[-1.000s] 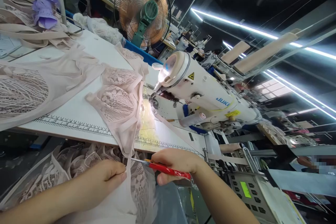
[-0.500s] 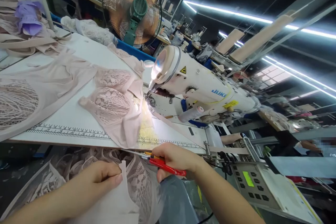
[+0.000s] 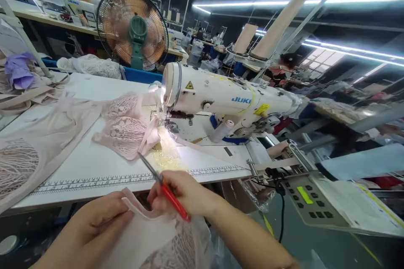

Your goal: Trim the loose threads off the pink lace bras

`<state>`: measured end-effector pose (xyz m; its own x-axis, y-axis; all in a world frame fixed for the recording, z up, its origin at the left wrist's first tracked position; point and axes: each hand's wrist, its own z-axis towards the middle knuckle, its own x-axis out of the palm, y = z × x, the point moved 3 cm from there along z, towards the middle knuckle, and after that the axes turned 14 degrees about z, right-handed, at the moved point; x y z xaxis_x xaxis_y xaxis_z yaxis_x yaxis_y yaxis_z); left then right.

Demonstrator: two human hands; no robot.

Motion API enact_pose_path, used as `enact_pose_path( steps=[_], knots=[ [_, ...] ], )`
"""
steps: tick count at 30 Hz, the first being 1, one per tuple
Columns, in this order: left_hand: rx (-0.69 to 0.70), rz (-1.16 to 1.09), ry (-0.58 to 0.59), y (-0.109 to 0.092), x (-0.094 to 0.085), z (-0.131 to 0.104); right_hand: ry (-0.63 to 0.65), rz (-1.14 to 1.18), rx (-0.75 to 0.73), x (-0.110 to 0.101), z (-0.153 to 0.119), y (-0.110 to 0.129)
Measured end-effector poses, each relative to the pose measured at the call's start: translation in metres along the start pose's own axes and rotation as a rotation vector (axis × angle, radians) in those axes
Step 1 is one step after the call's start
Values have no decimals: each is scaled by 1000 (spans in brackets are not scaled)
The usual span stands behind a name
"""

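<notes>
My left hand is closed, pinching the folded edge of a pale pink lace bra below the table's front edge. Close beside it, my right hand grips red-handled scissors, their metal blades pointing up and left over the table. The fingers of that hand also sit at the bra's edge, though whether they pinch it is unclear. Another pale pink lace bra lies on the white table, reaching to the needle area of the JUKI sewing machine.
More pink lace pieces spread over the table's left. Behind the table stands a large fan. Right of the machine are a thread cone, a metal tape guide and a control panel. A printed ruler runs along the front edge.
The view has turned and levelled. My hands have come closer together, and the scissors have swung from pointing left to pointing up and left. The held bra's edge now stretches between my hands.
</notes>
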<state>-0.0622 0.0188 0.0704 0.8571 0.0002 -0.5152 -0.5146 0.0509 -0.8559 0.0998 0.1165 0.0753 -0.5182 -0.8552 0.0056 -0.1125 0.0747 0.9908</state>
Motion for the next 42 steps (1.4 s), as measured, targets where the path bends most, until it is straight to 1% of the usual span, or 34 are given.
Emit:
enact_pose_path(
  steps=[2, 3, 4, 6, 9, 12, 13, 14, 16, 17, 18, 19, 21, 23, 25, 27, 29, 31, 32, 34, 36, 38, 40, 42],
  knots=[
    [-31, 7, -18, 0, -4, -3, 35, -13, -35, -3, 10, 22],
    [-49, 15, -29, 1, -6, -5, 75, -19, -40, -3, 15, 29],
    [-61, 30, -67, 2, -10, -7, 117, -36, -36, -1, 20, 32],
    [-68, 50, -147, 3, -17, -12, 153, -91, -11, 5, 28, 29],
    [-49, 56, -195, 4, -22, -14, 127, -135, 26, 17, 31, 10],
    [-32, 99, -175, 7, -17, -14, 61, -143, -16, 21, 20, -8],
    [-56, 125, -202, 9, -14, -14, 19, -152, -44, 20, 13, -11],
    [-100, 149, -255, 12, -11, -15, -31, -162, -68, 18, 6, -14],
    [-214, 170, -397, 19, -5, -19, -130, -165, -80, 14, -9, -18],
    [-257, 177, -460, 23, -1, -20, -175, -155, -64, 12, -16, -20],
    [-268, 194, -493, 25, 4, -22, -214, -145, -37, 11, -22, -22],
    [-254, 217, -497, 28, 9, -22, -249, -134, -3, 10, -26, -24],
    [-204, 286, -469, 31, 19, -21, -304, -111, 64, 9, -34, -30],
    [-171, 350, -434, 35, 26, -20, -336, -56, 98, 9, -40, -35],
    [-161, 385, -408, 37, 30, -18, -343, 32, 57, 9, -46, -39],
    [-164, 408, -397, 36, 32, -17, -300, 129, -33, 9, -52, -42],
    [-170, 423, -392, 30, 30, -14, -222, 200, -102, 9, -56, -45],
    [-157, 429, -377, 19, 28, -8, -195, 211, -112, 9, -60, -48],
    [-145, 427, -368, 12, 27, -5, -221, 188, -114, 8, -62, -49],
    [-109, 400, -348, -4, 26, 2, -332, 114, -142, 5, -66, -50],
    [-75, 341, -326, -20, 28, 9, -459, 64, -215, 1, -74, -47],
    [-72, 234, -310, -33, 34, 13, -544, 63, -298, -3, -84, -43],
    [-98, 104, -303, -40, 44, 16, -590, 72, -336, -7, -93, -42],
    [-124, -66, -282, -40, 55, 19, -620, 55, -332, -11, -101, -44]
  ],
)
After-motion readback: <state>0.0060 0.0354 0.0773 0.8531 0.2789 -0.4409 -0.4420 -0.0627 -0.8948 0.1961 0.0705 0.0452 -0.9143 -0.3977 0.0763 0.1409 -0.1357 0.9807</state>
